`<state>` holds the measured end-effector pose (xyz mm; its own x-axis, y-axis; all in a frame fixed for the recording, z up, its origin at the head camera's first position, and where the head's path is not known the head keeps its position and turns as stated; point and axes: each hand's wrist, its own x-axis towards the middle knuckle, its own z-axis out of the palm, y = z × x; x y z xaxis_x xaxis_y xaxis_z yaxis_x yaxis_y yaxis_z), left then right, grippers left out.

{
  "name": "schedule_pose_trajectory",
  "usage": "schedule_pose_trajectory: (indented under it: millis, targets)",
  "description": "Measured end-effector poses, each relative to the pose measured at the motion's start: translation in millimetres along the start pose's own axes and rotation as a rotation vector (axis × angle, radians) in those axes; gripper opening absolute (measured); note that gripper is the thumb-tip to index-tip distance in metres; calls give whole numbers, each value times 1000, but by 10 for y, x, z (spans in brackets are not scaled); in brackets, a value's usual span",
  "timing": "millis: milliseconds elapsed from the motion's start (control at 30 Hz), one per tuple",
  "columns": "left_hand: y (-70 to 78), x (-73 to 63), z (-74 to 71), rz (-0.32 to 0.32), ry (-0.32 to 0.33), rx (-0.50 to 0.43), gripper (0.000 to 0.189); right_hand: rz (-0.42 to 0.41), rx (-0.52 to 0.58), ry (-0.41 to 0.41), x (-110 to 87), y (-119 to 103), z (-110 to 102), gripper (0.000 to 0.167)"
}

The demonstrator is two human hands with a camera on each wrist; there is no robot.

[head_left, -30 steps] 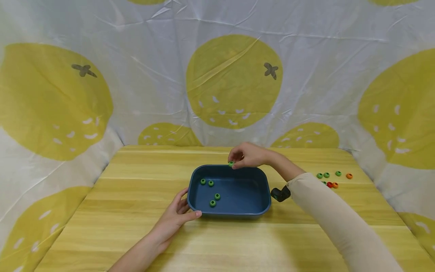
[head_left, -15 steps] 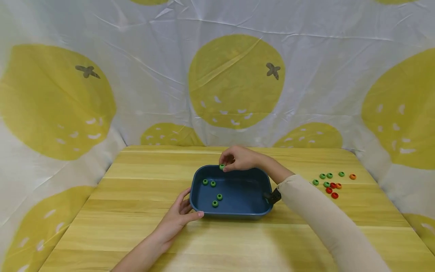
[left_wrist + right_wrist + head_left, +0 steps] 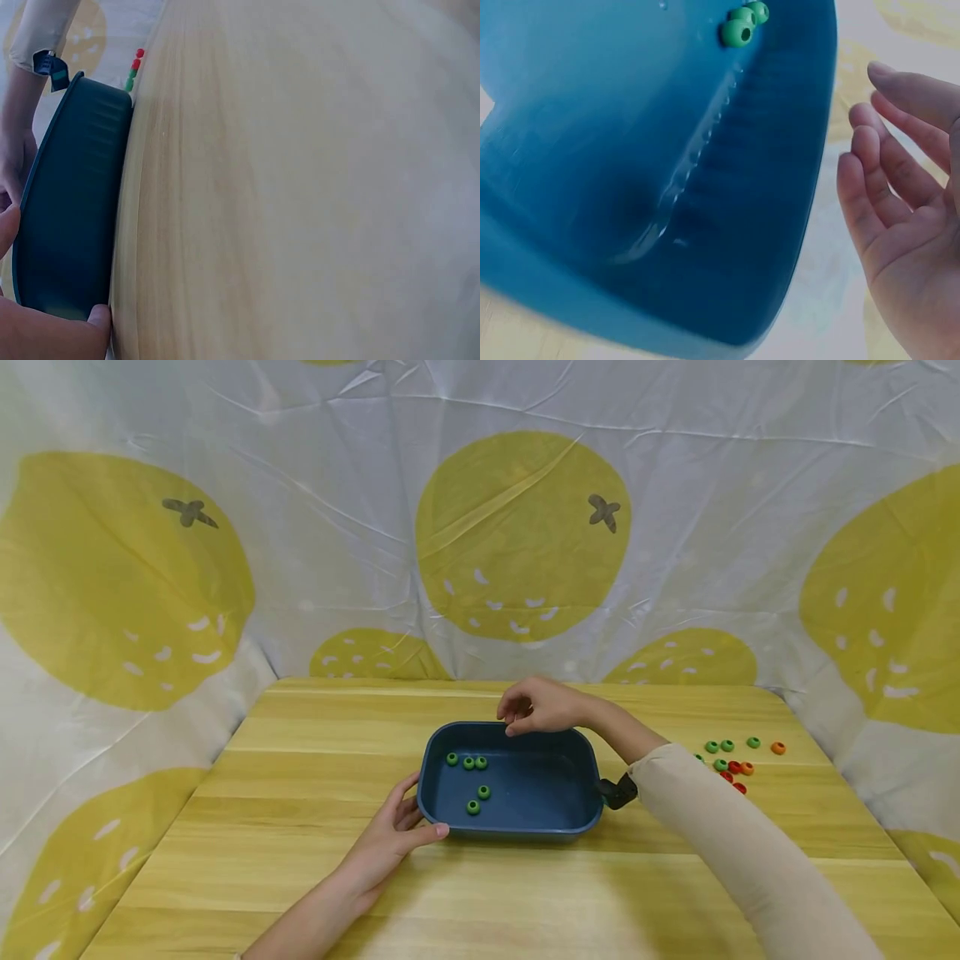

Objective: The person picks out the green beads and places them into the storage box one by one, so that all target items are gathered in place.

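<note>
A dark blue plastic tub [image 3: 536,785] stands on the wooden table. My left hand [image 3: 390,831] grips its left end, with the thumb at the front corner of the rim and the fingers along the side. In the left wrist view, that hand's finger [image 3: 97,319] touches the tub's outer wall. Several green beads [image 3: 483,792] with holes lie in the left part of the tub. Above the far rim hovers my right hand [image 3: 543,706], its fingers loosely bent. The right wrist view shows that hand [image 3: 907,180] holding nothing, just outside the tub wall.
Several green, red and orange beads [image 3: 753,742] lie loose on the right of the table [image 3: 300,777], some partly behind the right sleeve [image 3: 742,843]. A black wrist camera [image 3: 618,791] hangs from the right wrist. A lemon-print cloth [image 3: 337,527] surrounds the table.
The right hand moved left over the far rim with a green bead, let it drop into the tub beside two others, then drew back slightly right. The left hand stayed on the tub.
</note>
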<state>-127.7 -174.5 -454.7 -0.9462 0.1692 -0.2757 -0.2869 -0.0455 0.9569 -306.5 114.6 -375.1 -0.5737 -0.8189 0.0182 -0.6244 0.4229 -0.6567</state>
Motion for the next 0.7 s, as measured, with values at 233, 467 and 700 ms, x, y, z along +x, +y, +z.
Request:
schedule_pose_trajectory:
  millis: [233,467,700]
  targets:
    - [5,1,1,4,-2,10,89,5,3,8,-146,27,-57,22]
    - [11,1,-1,-14,-4,14,89,47,-4,37,-325,70,-132,21]
    - [10,-9,3,-18,0,14,90,58,28,76,-542,157,-210,19]
